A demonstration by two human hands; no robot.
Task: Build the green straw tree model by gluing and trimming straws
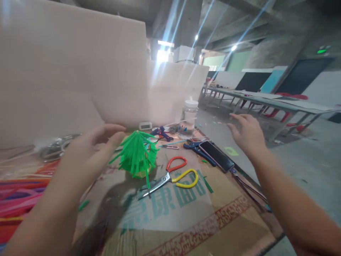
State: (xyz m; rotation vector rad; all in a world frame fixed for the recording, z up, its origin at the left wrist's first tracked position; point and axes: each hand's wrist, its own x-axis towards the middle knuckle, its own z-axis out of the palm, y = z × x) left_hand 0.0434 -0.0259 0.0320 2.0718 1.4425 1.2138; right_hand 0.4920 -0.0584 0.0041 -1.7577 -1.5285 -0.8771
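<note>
The person's left hand point(99, 147) is raised over the left side of the cardboard point(239, 224), its thumb and forefinger a little apart and nothing visible between them. The green craft piece point(136, 156), a peaked cluster of green strips fanning downward, stands just to the right of those fingertips, outside the grip. Whether the fingers brush its outermost strips cannot be told from this view.

The right hand point(246, 137) hangs well apart from the craft piece, farther to the right and beyond the cardboard's right edge, thumb and fingers spread around nothing. The nearest thing to it on the cardboard is a dark phone point(217, 156), which lies to its left beside a blue-handled tool point(193, 145).

Scissors point(166, 177) with one red and one yellow handle lie to the near right of the craft piece, blades pointing left and nearer. Beyond it, on the far side, are a glue gun point(165, 134), a small white device point(145, 126) and a clear bottle point(188, 122) with a white lid. Coloured strips point(23, 199) lie in a pile at the near left.
</note>
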